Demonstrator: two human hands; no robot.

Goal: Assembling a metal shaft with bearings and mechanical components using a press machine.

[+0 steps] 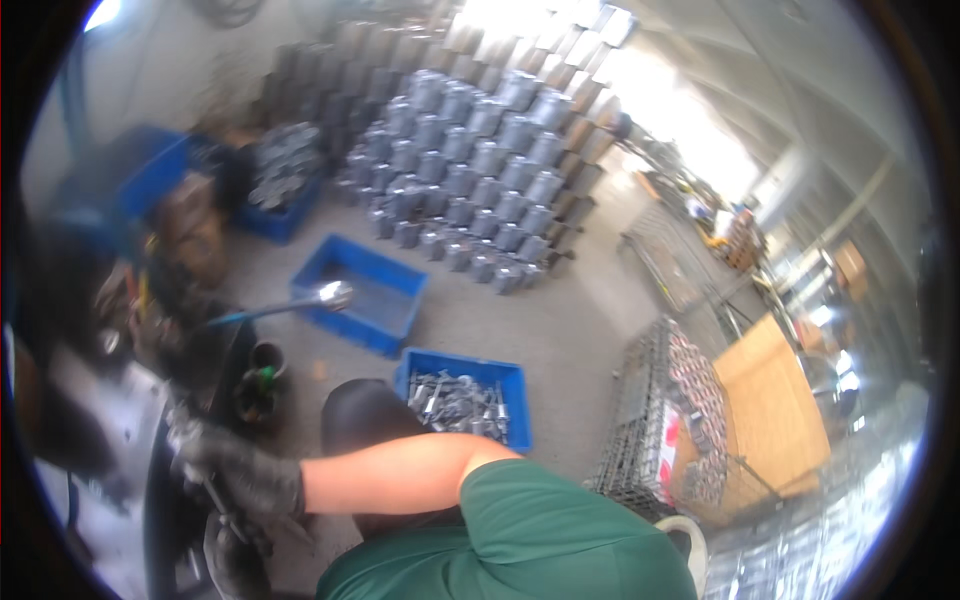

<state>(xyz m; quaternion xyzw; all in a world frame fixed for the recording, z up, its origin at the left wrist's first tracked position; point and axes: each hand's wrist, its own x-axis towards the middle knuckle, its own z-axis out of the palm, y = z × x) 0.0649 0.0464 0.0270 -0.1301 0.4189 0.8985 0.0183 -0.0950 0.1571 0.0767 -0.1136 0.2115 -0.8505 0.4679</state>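
My right hand point(245, 472), in a dark grey work glove, reaches left across the view over a dark machine edge. Its fingers are closed round a thin metal rod point(217, 497), blurred by motion. Lower down, my left hand point(235, 560), also dark-gloved, is closed at the rod's lower end; its fingers are partly hidden. What lies beyond the right fingers is too smeared to make out. Beside the hands is a pale metal work surface point(120, 410).
A blue crate point(520, 400) of metal parts stands near my knee, with another blue crate point(415, 310) behind it. A lamp-like rounded metal head point(336, 294) on a blue arm juts out. Cylindrical metal parts point(460, 150) are stacked at the back; a wire cage point(635, 430) stands right.
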